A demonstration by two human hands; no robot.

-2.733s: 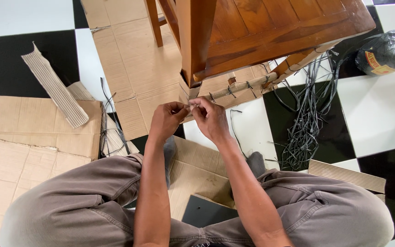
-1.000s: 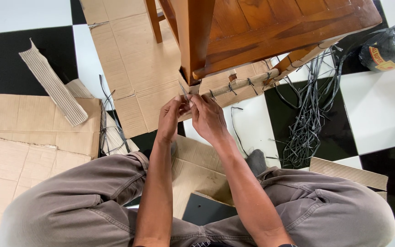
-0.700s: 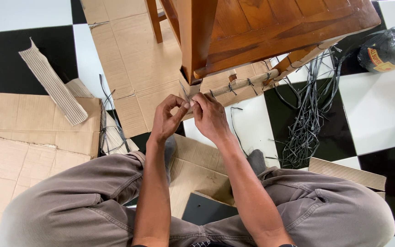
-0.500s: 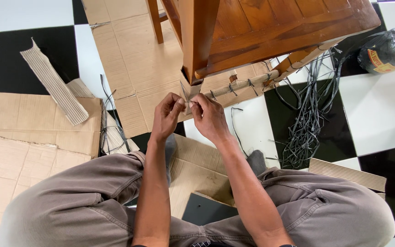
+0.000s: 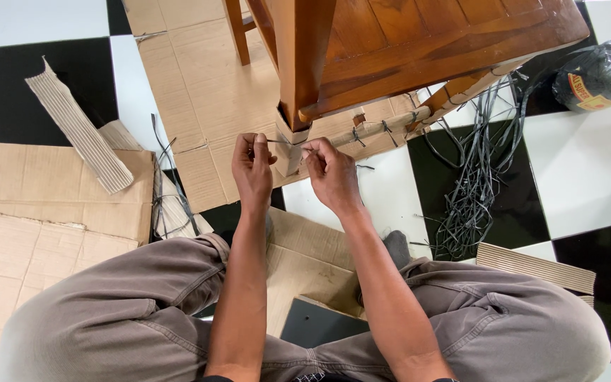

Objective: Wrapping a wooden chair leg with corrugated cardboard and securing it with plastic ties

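Floor: black-and-white tiles (image 5: 588, 177). Flat cardboard sheets (image 5: 58, 191); 1 corrugated strip (image 5: 79, 134) at left. Loose black straps (image 5: 472, 191) in a heap. 1 black roll (image 5: 602, 71), bagged, far right.

A chair (image 5: 419, 49) fills the upper centre and right of the frame. Below its leg (image 5: 304, 64) the two hands (image 5: 252, 170) (image 5: 330, 173) meet. Cardboard (image 5: 51, 205) lies at left, loose straps (image 5: 472, 184) at right, a roll (image 5: 599, 71) at upper right.

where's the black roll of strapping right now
The black roll of strapping lies at the far right of the head view on the checkered floor, beside the wooden furniture and the loose dark straps.
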